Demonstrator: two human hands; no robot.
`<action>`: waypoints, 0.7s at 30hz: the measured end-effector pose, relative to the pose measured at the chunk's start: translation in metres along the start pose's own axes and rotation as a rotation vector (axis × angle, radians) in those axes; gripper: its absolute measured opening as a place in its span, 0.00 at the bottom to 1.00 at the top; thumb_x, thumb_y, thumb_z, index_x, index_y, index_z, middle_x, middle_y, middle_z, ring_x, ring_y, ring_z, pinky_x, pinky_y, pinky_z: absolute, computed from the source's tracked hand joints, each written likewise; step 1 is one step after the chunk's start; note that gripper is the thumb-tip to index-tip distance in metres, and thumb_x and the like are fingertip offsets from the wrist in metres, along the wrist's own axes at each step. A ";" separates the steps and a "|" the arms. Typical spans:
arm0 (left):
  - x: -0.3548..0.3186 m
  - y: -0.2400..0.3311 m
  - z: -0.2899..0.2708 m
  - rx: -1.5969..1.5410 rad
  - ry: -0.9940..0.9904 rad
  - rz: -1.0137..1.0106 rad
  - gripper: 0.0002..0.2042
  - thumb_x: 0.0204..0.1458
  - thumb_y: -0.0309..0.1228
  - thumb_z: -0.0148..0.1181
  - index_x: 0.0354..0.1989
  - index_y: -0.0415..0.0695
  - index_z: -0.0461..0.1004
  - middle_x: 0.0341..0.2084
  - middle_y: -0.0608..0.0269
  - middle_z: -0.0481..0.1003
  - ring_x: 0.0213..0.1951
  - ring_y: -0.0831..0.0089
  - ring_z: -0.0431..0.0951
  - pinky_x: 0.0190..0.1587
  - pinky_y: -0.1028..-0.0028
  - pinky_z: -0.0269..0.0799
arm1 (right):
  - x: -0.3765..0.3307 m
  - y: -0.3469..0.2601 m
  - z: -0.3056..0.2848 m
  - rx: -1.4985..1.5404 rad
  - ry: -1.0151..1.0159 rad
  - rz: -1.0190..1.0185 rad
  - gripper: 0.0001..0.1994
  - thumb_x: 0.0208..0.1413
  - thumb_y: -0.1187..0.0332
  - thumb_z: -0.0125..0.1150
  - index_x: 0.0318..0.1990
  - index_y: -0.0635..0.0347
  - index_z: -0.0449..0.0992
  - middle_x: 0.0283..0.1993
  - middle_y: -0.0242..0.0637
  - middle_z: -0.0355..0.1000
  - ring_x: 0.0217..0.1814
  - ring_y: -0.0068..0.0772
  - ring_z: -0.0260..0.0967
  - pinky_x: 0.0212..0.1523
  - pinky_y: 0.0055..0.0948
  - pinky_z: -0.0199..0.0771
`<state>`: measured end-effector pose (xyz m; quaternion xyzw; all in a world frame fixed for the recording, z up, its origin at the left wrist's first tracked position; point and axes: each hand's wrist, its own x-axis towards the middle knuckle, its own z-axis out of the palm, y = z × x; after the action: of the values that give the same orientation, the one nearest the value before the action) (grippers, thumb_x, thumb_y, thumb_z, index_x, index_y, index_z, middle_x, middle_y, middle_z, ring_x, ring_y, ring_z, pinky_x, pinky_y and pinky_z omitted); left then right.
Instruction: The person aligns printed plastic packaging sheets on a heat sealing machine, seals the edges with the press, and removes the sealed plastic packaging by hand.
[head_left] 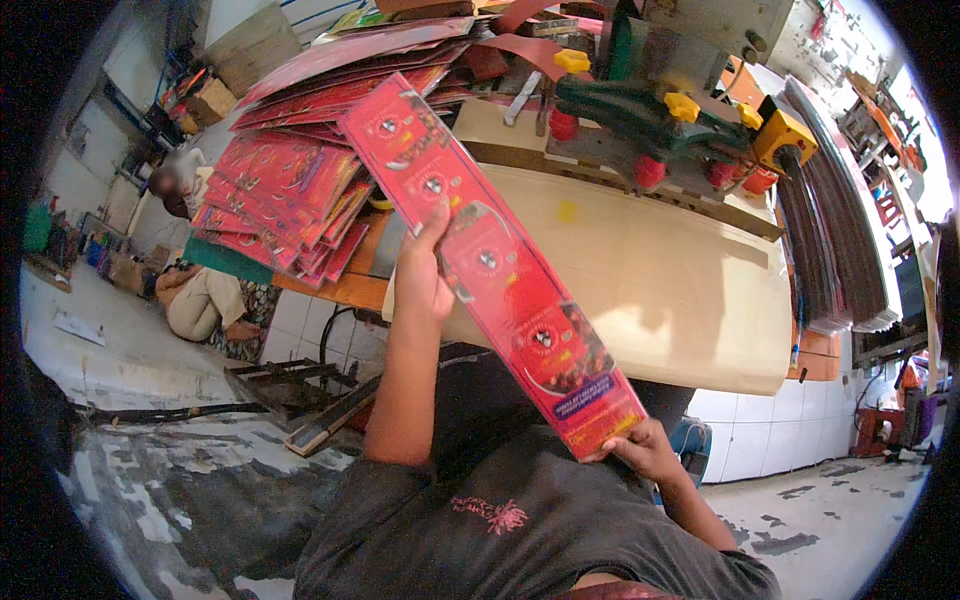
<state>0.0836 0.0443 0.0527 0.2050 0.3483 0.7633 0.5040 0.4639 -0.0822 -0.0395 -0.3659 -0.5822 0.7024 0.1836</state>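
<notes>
Both hands' fingers grip the long red printed strip (pixel 490 260), left hand (pixel 422 275) mid-edge, right hand (pixel 645 450) near end, above the table's edge (pixel 700 370).

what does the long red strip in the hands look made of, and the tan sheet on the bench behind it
Red strip: probably glossy printed card; it stays flat held between the left hand and right hand, with some sheen. Tan sheet: likely matte paper or thin board; it curves over the bench edge.

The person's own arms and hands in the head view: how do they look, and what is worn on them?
Both forearms are bare. The left hand and the right hand wear no gloves, and no rings, watch or bracelets can be made out. The short sleeves belong to a dark grey T-shirt with a small red print on the front.
</notes>
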 end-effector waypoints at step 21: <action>-0.033 0.042 -0.042 -0.258 -0.001 0.237 0.09 0.65 0.26 0.56 0.50 0.40 0.77 0.52 0.52 0.79 0.52 0.62 0.81 0.54 0.59 0.83 | 0.078 -0.089 -0.084 -0.362 0.903 -0.243 0.10 0.67 0.68 0.58 0.44 0.67 0.80 0.31 0.39 0.80 0.30 0.25 0.77 0.33 0.25 0.76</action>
<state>0.0428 -0.0105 0.0567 0.1784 0.2205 0.8556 0.4330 0.4582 0.0508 0.0176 -0.5891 -0.5954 0.3352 0.4314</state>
